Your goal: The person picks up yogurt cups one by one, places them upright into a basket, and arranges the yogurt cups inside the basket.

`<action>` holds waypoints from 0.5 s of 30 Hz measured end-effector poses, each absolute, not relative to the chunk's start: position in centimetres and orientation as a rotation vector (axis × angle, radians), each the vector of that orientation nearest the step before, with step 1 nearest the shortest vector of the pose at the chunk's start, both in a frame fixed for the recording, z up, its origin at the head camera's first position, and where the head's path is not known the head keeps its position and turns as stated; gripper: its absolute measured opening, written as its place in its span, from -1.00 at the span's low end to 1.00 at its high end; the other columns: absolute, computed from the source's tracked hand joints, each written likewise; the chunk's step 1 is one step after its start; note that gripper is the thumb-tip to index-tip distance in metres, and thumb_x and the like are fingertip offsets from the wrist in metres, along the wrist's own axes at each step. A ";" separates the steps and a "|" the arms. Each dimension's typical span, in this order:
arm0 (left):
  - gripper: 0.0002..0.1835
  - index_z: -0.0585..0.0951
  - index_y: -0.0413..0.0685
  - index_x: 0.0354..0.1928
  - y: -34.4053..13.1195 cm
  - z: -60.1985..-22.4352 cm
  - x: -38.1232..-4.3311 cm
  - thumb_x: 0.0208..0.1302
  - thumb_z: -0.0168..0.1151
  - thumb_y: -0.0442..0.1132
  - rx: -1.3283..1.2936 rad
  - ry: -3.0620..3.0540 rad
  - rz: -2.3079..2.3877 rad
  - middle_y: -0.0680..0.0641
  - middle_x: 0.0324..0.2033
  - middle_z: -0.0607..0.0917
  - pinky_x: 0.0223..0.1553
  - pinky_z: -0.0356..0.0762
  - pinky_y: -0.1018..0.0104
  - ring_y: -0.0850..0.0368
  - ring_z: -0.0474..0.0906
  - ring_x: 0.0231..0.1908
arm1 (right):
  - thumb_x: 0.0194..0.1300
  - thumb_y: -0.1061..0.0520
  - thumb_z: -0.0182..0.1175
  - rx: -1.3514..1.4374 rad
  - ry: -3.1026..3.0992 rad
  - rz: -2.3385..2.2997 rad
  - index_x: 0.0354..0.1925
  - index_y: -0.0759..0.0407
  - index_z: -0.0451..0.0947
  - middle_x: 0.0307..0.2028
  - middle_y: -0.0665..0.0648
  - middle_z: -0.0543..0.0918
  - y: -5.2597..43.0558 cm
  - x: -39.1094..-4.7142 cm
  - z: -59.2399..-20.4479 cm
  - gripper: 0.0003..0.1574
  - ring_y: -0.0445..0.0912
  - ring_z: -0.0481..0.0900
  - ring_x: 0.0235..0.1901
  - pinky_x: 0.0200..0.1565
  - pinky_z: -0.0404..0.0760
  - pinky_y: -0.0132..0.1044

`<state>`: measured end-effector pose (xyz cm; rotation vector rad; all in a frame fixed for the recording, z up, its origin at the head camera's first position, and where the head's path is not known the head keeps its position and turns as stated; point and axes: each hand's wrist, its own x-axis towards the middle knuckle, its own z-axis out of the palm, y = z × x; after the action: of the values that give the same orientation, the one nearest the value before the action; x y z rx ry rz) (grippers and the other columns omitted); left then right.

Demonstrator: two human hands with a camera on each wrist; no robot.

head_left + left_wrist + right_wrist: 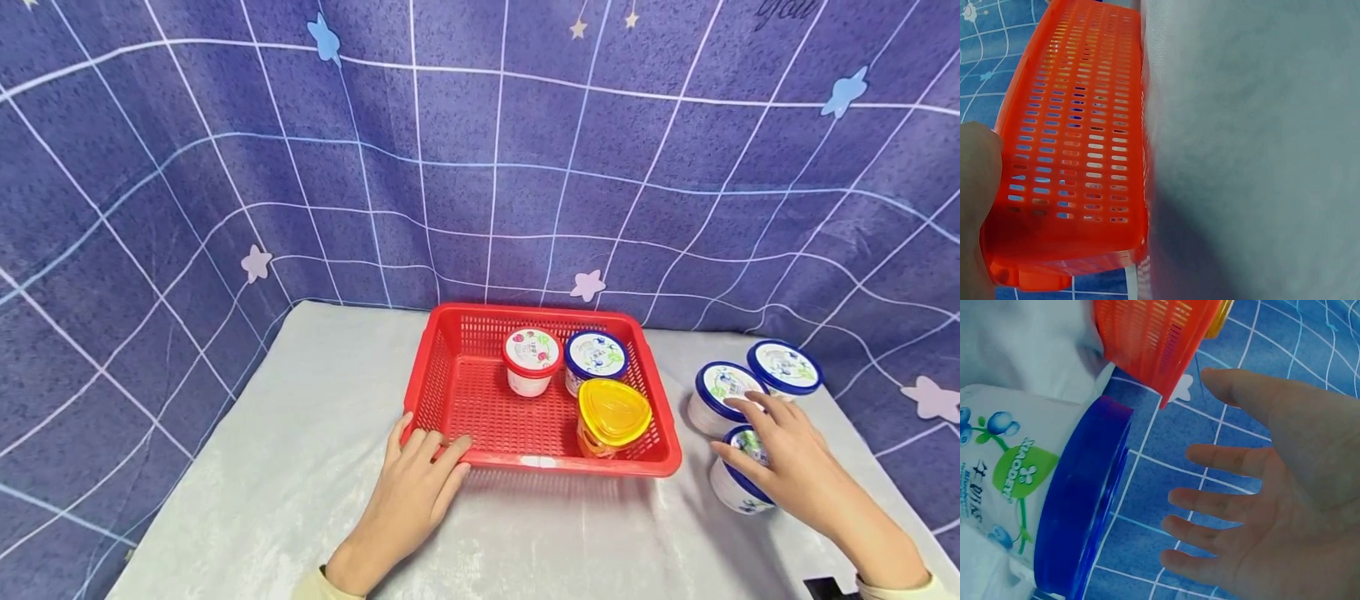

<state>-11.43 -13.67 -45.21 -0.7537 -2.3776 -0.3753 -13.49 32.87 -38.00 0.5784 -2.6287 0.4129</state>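
A red plastic basket (480,458) stands in the middle of the table. My left hand (416,479) grips its near rim by the left corner, fingers bent over the edge. Inside, toward the right, are a white tub with a red lid (531,350), one with a blue lid (596,354) and a tilted yellow-lidded tub (613,414). Right of the basket, my right hand (798,462) hovers with spread fingers over blue-lidded tubs, partly covering the nearest tub (738,492). In the right wrist view, blueberries are printed on a white tub (1016,469) beside the fingers.
Two more blue-lidded tubs stand behind the nearest one: a middle tub (720,387) and a farther tub (783,367). A purple-blue curtain (465,192) with a line grid and stars hangs behind the pale table cover (337,383).
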 end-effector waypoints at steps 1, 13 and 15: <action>-0.56 0.66 0.03 0.09 -13.7 -45.2 -11.4 0.57 -0.14 0.05 -0.754 -2.381 -0.375 0.05 -0.28 0.54 0.39 0.00 -0.30 0.07 0.45 -0.22 | 0.03 -0.04 0.51 0.576 -2.626 0.409 0.10 0.40 0.46 0.05 0.59 0.46 33.0 -13.5 -38.1 -0.19 0.50 0.34 0.08 0.10 0.25 0.47; -0.61 0.65 0.05 0.11 -13.8 -45.1 -11.3 0.54 -0.06 0.04 -0.751 -2.409 -0.383 0.05 -0.27 0.54 0.40 -0.03 -0.28 0.07 0.44 -0.21 | 0.05 -0.04 0.51 0.543 -2.694 0.394 0.07 0.44 0.46 0.01 0.66 0.45 34.3 -13.6 -39.0 -0.20 0.59 0.36 0.00 -0.01 0.29 0.48; -0.62 0.65 0.05 0.11 -13.8 -45.1 -11.3 0.53 -0.05 0.03 -0.754 -2.407 -0.384 0.05 -0.27 0.55 0.40 -0.02 -0.29 0.07 0.44 -0.21 | 0.04 -0.06 0.51 0.530 -2.736 0.389 0.06 0.45 0.47 0.00 0.67 0.46 34.3 -13.5 -39.4 -0.19 0.61 0.37 -0.01 -0.04 0.31 0.48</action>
<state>-11.34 -13.79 -45.12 -0.7538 -2.4067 -0.3842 -13.54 34.27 -39.37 0.5299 -2.7364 0.3891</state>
